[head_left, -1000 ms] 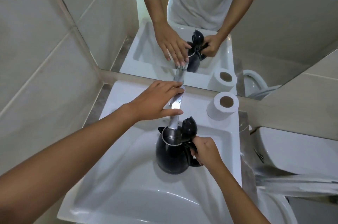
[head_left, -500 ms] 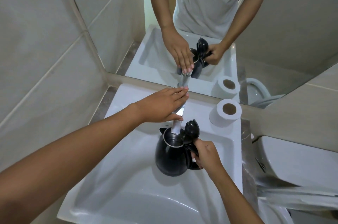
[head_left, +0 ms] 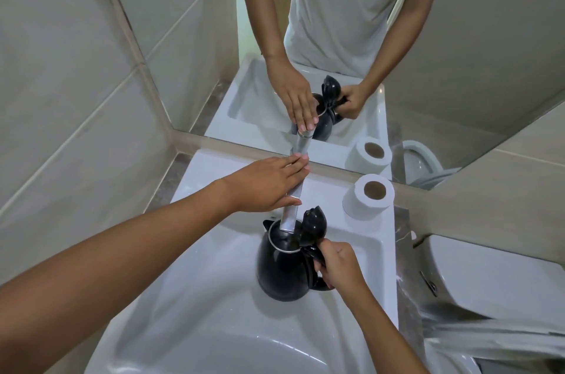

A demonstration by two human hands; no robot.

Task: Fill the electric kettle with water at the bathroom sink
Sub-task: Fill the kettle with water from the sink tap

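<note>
A black electric kettle (head_left: 284, 269) stands in the white sink (head_left: 214, 297) with its lid (head_left: 313, 225) flipped up. My right hand (head_left: 339, 265) grips its handle on the right side. The chrome tap spout (head_left: 290, 214) ends right over the kettle's open mouth. My left hand (head_left: 266, 185) lies flat on top of the tap, fingers stretched toward the mirror, covering the tap's handle. Whether water is running cannot be seen.
A toilet paper roll (head_left: 368, 194) stands on the sink's back right corner. The mirror (head_left: 367, 52) rises just behind the sink. A tiled wall (head_left: 76, 83) closes the left side. A white toilet tank (head_left: 489, 279) sits to the right.
My left hand has slid farther back along the tap toward the mirror. The kettle and my right hand stay in place under the spout.
</note>
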